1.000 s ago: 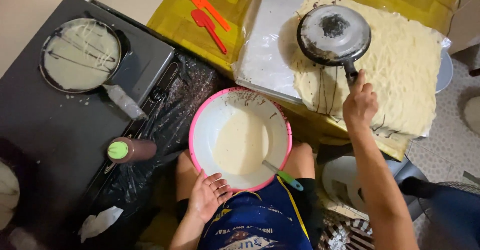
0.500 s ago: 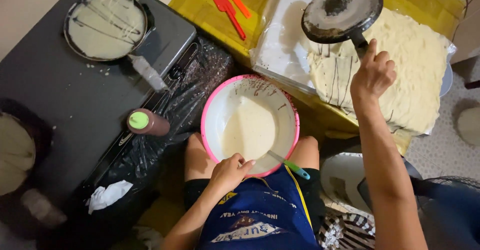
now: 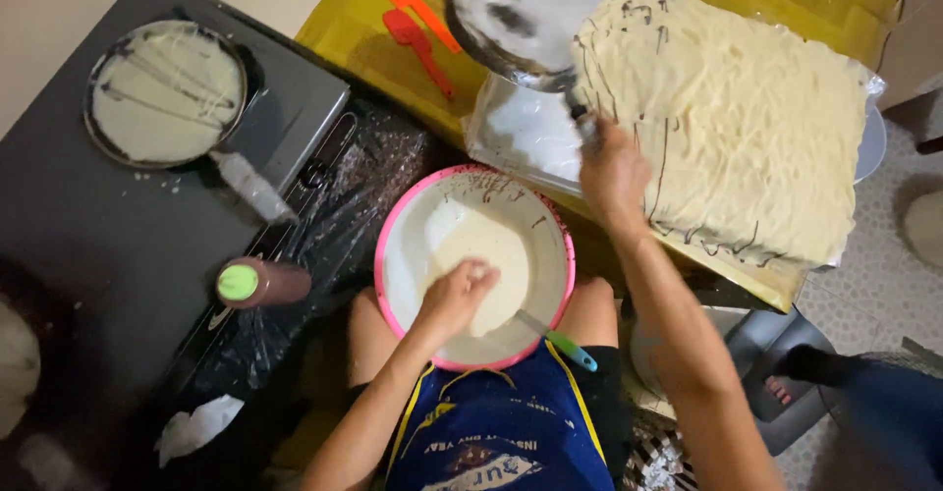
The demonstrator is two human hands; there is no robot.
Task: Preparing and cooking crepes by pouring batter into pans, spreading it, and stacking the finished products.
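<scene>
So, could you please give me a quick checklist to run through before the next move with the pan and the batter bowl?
1. Right hand grips small pan's handle: ok.
2. Small pan level: not ok, tilted over the tray.
3. Left hand at pink-rimmed bowl: ok, over the batter.
4. Ladle grasped: cannot tell; only its green-tipped handle shows.
5. Batter left in bowl: ok.
6. Pan on the stove filled: ok, pale layer covers it.

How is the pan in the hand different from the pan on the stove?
The lifted pan is tilted in the air, held by the right hand; the stove pan sits flat. The stove pan is full of pale batter; the lifted pan shows only a dark smear. Both are round with one handle.
</scene>
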